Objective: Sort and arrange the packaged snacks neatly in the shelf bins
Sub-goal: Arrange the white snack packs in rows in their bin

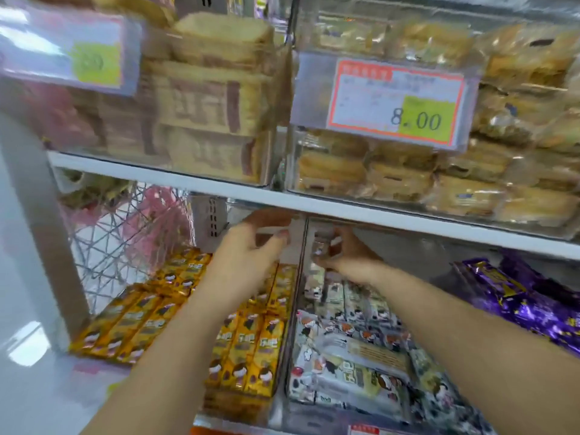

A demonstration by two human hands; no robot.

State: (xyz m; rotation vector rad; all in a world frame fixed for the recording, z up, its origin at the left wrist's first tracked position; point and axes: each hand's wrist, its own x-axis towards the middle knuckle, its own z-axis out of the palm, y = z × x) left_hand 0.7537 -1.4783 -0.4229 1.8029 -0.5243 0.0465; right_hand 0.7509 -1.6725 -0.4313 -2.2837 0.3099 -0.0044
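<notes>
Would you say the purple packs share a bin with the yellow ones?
No, the purple packs lie far right and the yellow packs left, with white packs between.

Left forearm (175,340), right forearm (455,312) bare, stretched forward and up. Left hand (251,246) raised, fingers curled, thumb opposed; grip unclear through blur. Right hand (348,259) just beside, fingers pinching small pale printed snack packet (322,248).

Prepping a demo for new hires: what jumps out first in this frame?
The price tag reading 8.00, upper right, grabs the eye first. Under the shelf, the left hand and right hand reach deep towards the back, the right pinching a small packet. Yellow packs fill the lower left; purple packs lie at far right.
</notes>
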